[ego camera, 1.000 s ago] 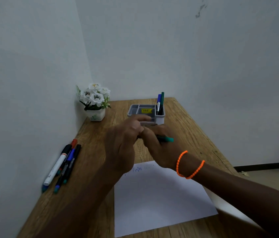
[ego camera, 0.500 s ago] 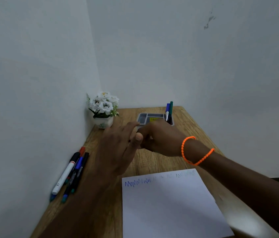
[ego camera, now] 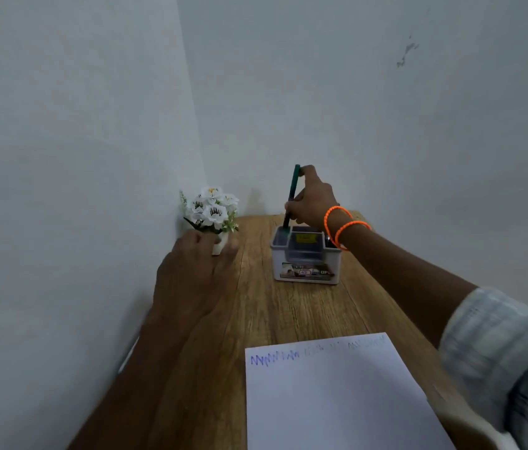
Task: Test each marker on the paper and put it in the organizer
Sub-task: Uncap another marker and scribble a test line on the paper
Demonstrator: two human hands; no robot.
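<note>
I note the wood-grain table [ego camera: 288,319] carrying a smooth white paper sheet [ego camera: 337,401] with scribbles along its top edge: bold blue at left, fainter marks to the right, so I judge several markers already tested; how many remain I cannot tell. Beyond it stands the boxy grey-and-white plastic organizer [ego camera: 306,259], into whose near-left compartment my right hand [ego camera: 312,203], fingers curled round the barrel, lowers a slim green marker [ego camera: 292,196] almost upright. My left hand [ego camera: 196,271] hovers flat, fingers loosely spread, holding nothing, before the small white flower pot [ego camera: 212,212].
</note>
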